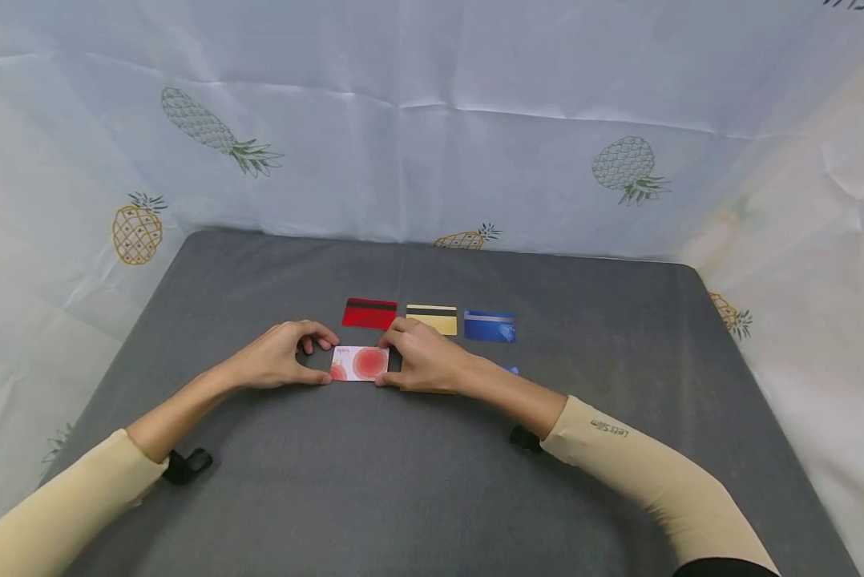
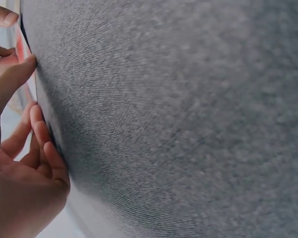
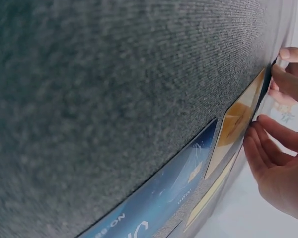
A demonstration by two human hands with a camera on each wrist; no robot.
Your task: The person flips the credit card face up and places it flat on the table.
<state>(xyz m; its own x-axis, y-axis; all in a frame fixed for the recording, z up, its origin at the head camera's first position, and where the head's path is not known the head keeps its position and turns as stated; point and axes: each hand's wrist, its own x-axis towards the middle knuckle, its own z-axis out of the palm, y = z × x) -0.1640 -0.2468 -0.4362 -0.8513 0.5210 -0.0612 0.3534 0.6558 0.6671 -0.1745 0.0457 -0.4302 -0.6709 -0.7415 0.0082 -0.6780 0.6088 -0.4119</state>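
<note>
Red-circled card seems held between left grip and right grip (both half-curled).

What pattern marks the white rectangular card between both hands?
Reddish circles on the card; clearest in the head view.

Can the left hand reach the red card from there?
Probably yes. The left hand is at the pink card, and the red card lies just beyond that one, with nothing showing in the hand's way.

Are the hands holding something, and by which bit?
Yes, the white and red card: the left hand by its left corners, the right hand by its right corners.
</note>
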